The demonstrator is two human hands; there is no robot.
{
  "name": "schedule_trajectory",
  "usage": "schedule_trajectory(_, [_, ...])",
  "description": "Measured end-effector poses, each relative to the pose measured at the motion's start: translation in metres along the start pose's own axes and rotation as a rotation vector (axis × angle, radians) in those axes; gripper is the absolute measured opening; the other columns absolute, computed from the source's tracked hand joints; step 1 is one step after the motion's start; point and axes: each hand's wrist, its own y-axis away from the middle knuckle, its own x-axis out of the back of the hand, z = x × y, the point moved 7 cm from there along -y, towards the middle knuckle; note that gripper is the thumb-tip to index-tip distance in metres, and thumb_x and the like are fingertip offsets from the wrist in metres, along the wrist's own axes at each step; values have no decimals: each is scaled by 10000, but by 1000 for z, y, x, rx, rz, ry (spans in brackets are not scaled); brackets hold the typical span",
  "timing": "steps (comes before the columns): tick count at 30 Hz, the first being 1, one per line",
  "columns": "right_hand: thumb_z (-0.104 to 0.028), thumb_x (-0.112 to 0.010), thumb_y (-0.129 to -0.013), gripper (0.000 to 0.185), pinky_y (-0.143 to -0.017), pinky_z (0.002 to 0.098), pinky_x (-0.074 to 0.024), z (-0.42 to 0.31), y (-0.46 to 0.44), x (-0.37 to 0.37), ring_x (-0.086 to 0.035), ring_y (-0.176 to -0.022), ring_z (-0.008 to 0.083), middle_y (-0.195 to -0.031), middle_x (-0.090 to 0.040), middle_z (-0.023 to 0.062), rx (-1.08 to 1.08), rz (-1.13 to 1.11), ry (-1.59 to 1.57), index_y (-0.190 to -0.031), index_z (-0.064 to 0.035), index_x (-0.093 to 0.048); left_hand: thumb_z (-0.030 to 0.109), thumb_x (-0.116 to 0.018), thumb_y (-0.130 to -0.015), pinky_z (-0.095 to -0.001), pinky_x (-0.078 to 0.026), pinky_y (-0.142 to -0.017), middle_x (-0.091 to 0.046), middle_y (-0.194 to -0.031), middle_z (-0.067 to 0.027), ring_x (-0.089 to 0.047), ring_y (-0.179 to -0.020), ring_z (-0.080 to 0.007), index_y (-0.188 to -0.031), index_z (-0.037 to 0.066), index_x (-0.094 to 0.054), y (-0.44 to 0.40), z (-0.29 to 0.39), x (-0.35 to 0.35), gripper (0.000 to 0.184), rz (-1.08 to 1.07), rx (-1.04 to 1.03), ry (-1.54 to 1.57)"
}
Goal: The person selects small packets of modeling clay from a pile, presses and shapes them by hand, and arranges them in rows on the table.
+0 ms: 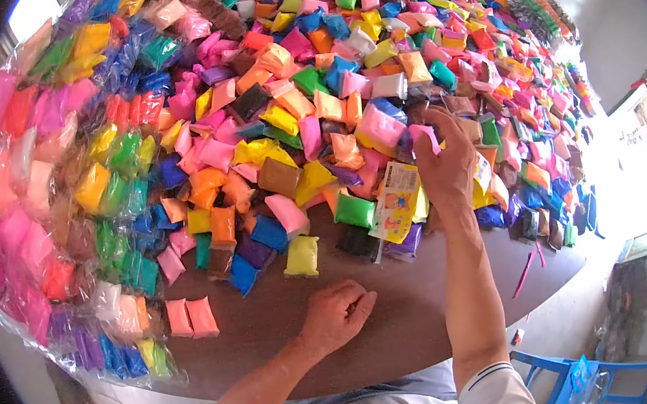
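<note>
My right hand [450, 159] reaches into the heaped packets, its fingers bent around a small lilac packet [424, 136]. Below that hand, a printed yellow-and-white card in clear plastic [397, 202] stands against the pile's near edge. A large pink packet [380, 129] lies just left of my fingers. Curled into a loose fist, my left hand [336, 314] rests at the bare front of the brown table [269, 331]; nothing sticks out of it. The packet nearest to it is a pale yellow one [303, 256], slightly up and to the left.
Small soft packets in many colours [302, 112] cover most of the table. Clear bags of grouped packets [48, 171] are piled along the left edge. Two salmon packets [192, 317] lie side by side at the front left. A blue chair [558, 380] stands at the right.
</note>
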Motion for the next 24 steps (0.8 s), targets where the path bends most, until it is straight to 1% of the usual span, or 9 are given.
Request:
schedule_trajectory(6, [-122,-643,-778,233,-805,429,-497,-18,-21,-72,-630,-935,354,-961,-663,171,-57,-277,-136,-997,-45,-651,138,-638,-870,-392,-496,-635,-624,-766,-134,-625,-704,-294,-819,13,-631,2,-5,-3,136,-24,12,8])
schedule_trajectory(11, [-174,-668,-734,298,-706,482,-488,-24,-35,-147,-632,-789,381,-798,-642,180,385,-338,125,-1011,-73,-624,178,-630,-877,-415,-461,-594,-565,-705,-138,-575,-650,-323,-744,29,-583,2,1,1,206,24,-94,35])
schedule_trajectory(15, [-295,-609,-778,225,-633,465,-531,-10,-47,-203,-672,-768,341,-803,-668,166,537,-476,771,-817,-85,-681,215,-595,-902,-439,-460,-623,-557,-701,-164,-576,-676,-349,-763,18,-576,3,-4,-3,242,-1,-46,17])
schedule_trajectory(16, [-228,-563,-800,152,-492,470,-478,4,-55,-202,-625,-614,349,-704,-614,138,447,-422,517,-828,-90,-618,226,-587,-907,-451,-454,-628,-550,-697,-174,-568,-680,-359,-750,14,-567,2,-9,-4,265,-14,-29,19])
schedule_trajectory(18, [-283,-593,-853,248,-571,471,-502,9,-68,-197,-657,-733,374,-773,-644,214,371,-519,415,-874,-37,-608,235,-580,-908,-476,-441,-636,-538,-688,-189,-554,-680,-373,-734,7,-556,2,-12,-4,288,-8,-68,17])
schedule_trajectory(20, [-366,-616,-869,337,-645,448,-483,-54,-52,-131,-645,-763,371,-770,-631,205,161,-268,120,-890,-30,-627,243,-577,-908,-495,-426,-632,-524,-680,-204,-534,-667,-388,-716,1,-549,2,-11,-3,311,36,-111,45])
schedule_trajectory(22, [-228,-654,-836,221,-661,376,-488,-93,-18,-109,-613,-732,337,-858,-627,156,295,-300,147,-904,-19,-632,250,-577,-905,-507,-411,-614,-508,-671,-219,-508,-641,-403,-694,-6,-546,6,-7,3,333,117,-139,87])
schedule_trajectory(23, [-64,-691,-749,176,-663,339,-488,-117,15,-99,-614,-733,303,-892,-628,120,239,-405,-192,-914,-28,-641,241,-559,-912,-488,-432,-661,-541,-736,-204,-539,-713,-379,-749,11,-571,5,-7,1,283,60,-127,28])
schedule_trajectory(24, [44,-699,-660,286,-671,329,-494,-156,51,-84,-626,-780,262,-917,-637,91,584,-350,-95,-926,-47,-646,232,-541,-920,-469,-454,-708,-575,-802,-188,-569,-785,-355,-805,27,-597,4,-7,-1,241,2,-115,-32])
